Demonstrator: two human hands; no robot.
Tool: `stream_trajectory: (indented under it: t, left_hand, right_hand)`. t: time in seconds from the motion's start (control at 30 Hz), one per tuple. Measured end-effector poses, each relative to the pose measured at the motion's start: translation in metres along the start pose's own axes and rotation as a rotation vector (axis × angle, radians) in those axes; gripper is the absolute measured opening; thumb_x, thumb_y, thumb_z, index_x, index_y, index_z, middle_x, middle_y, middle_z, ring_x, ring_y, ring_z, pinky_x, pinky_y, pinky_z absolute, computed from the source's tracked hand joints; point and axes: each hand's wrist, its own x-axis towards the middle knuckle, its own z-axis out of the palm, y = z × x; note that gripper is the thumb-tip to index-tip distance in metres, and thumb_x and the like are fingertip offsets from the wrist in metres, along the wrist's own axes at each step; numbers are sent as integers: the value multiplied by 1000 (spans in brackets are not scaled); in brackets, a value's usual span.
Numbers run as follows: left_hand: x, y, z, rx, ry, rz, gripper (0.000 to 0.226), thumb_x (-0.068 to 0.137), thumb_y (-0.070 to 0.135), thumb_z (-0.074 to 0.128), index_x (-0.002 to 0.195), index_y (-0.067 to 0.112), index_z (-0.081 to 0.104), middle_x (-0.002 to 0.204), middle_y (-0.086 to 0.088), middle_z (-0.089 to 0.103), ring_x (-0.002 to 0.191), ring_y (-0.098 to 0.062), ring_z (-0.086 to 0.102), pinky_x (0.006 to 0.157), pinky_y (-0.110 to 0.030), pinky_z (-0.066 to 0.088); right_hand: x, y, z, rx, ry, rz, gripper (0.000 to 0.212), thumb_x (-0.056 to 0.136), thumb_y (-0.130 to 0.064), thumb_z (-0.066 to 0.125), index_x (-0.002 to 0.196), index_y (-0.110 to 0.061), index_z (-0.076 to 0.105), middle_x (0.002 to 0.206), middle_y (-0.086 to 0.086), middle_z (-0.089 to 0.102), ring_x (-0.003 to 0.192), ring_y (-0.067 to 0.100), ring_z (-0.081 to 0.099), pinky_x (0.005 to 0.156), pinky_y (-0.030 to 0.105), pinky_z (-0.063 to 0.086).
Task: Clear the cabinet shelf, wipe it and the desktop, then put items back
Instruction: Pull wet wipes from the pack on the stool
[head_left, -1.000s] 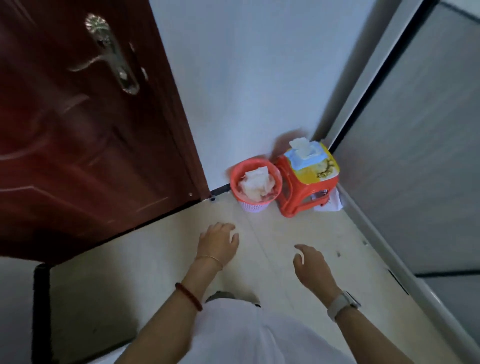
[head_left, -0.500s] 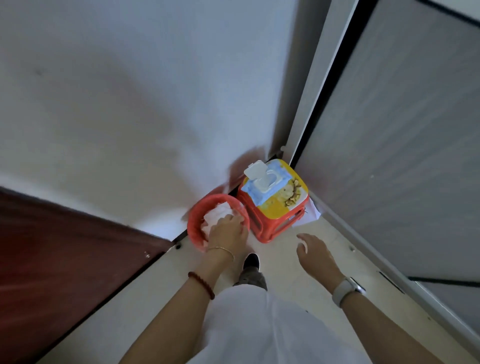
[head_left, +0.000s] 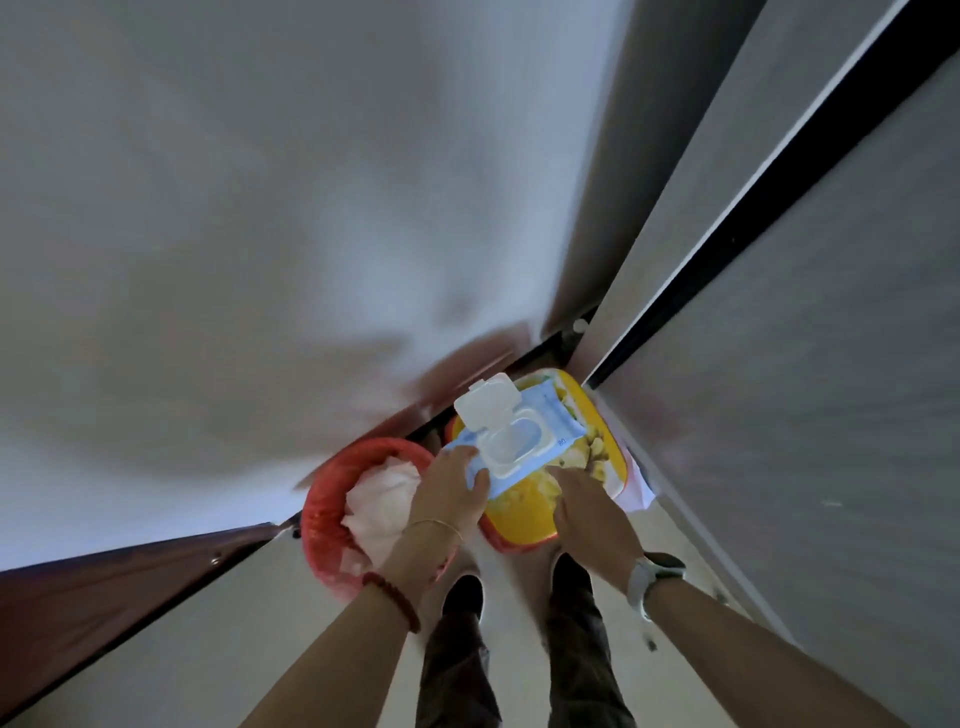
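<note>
A blue wet-wipe pack (head_left: 540, 431) with its white flip lid open lies on a small red stool with a yellow patterned top (head_left: 524, 512) in the floor corner. My left hand (head_left: 452, 493) grips the pack's near left edge, thumb on top. My right hand (head_left: 592, 512) rests on the stool top just right of the pack, fingers toward the pack's underside. A red waste basket (head_left: 324, 512) holding crumpled white wipes (head_left: 384, 491) stands directly left of the stool.
A white wall (head_left: 260, 234) fills the upper left. A grey cabinet panel (head_left: 831, 415) with a dark gap runs along the right. A dark red door (head_left: 78, 608) edge is at lower left. My feet stand on pale floor (head_left: 260, 623) below the stool.
I have leaned in closer to the corner. My left hand left the waste basket and took hold of the wipe pack. My right hand moved forward onto the stool top.
</note>
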Motion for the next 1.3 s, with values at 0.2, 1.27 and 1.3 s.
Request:
stream_trajectory:
  t: [0.2,1.27,1.3]
  left_hand:
    - [72,-7,72,-44,116,-208,30,89,35,52,112,17,60,113,0,63,106,-18,56,89,-28,38]
    - [121,-64,102,-63,319,-398,20,86,31,55,92,21,71,106,-3,65,107,-24,51,89,-36,32]
    - [120,-65,103,-59,320,-394,20,87,31,55,93,20,71,108,-4,63,108,-23,50,90,-37,32]
  right_hand:
    - [78,56,46,23,49,-80,41,87,0,46,127,-9,53,118,18,58,107,35,56,83,44,50]
    - [157,72,113,-542,363,-278,21,79,-20,43,60,-16,52,63,2,52,57,22,50,52,30,29]
    - [157,75,115,-541,362,-330,19,78,-16,44,61,-15,52,64,3,52,57,23,51,51,31,32]
